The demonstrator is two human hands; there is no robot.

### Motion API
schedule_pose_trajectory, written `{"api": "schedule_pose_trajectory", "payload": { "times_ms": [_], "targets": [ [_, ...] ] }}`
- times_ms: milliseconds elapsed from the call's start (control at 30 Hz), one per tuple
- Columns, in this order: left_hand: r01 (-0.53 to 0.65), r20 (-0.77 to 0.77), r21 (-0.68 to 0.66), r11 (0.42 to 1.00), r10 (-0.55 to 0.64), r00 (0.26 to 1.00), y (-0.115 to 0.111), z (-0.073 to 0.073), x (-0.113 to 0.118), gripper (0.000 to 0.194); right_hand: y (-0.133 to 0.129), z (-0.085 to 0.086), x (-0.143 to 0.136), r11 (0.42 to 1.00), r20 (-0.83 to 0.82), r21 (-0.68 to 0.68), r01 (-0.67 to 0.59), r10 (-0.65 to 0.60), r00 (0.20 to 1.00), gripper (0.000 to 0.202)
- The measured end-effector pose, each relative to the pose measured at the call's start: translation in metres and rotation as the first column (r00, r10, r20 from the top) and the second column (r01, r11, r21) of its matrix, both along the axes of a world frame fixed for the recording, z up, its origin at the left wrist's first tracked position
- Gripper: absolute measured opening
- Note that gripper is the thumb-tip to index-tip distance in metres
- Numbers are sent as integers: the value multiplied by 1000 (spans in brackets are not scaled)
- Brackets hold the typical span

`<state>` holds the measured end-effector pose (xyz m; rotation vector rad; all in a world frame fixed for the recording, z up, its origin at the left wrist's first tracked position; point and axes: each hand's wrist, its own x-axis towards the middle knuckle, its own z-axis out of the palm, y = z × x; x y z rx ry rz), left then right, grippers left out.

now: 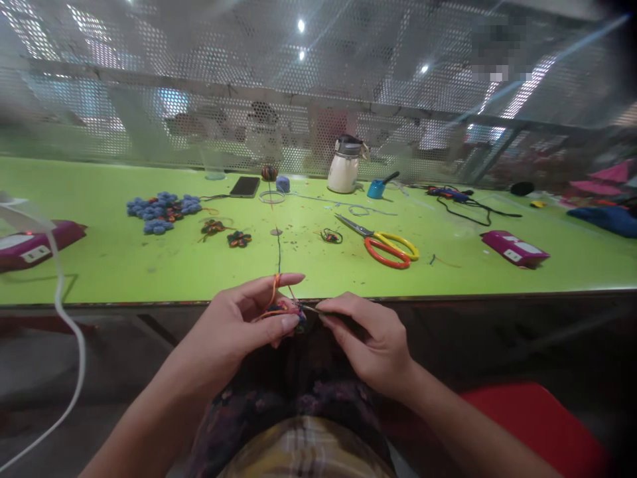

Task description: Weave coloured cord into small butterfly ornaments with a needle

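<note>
Just past the near table edge, my left hand (243, 318) pinches a small multicoloured crochet piece (286, 311), with yarn wrapped round its raised index finger. From that finger a strand of yarn (279, 252) runs across the table to a striped yarn ball (269, 173) at the back. My right hand (371, 335) is closed on a thin crochet hook (312, 308), whose tip meets the piece beside my left thumb. Most of the hook's handle is hidden by my fingers. Finished-looking crochet flowers (239, 239) in dark mixed colours lie on the table to the left.
Scissors (381, 244) with red and yellow handles lie right of centre. Blue crochet flowers (162, 211), a phone (245, 187), a white jug (344, 166) and a blue pot (377, 189) stand farther back. Purple power strips (515, 249) sit at both sides; a white cable (74, 332) hangs left.
</note>
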<state>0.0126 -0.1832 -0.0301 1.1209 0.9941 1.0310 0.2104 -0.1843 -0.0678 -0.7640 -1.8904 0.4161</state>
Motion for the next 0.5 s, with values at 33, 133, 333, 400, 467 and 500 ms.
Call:
{"api": "schedule_pose_trajectory", "payload": {
  "times_ms": [33,133,333,400,467,500],
  "targets": [
    [2,7,6,1000,-2,1000,0,1,-1,45,0,1,3,1000,33,18,1,-1,999,21],
    [26,31,-12,1000,-26,999,0,3,-4,44,1,5,9,998,126,58,1,-8,992,21],
    [80,166,-94,992,-64,984,0,3,-7,33,-2,17,18,996,211,87,-21,2,978,20],
    [85,184,-101,991,-65,981,1,0,-8,29,-4,20,18,997,198,71,-27,13,980,19],
    [102,174,-74,992,-88,981,2,-4,-8,20,-5,21,15,999,151,26,-40,36,988,17],
    [109,172,-51,993,-99,980,3,-6,-7,14,-5,21,13,998,116,-10,-54,55,992,16]
  ]
}}
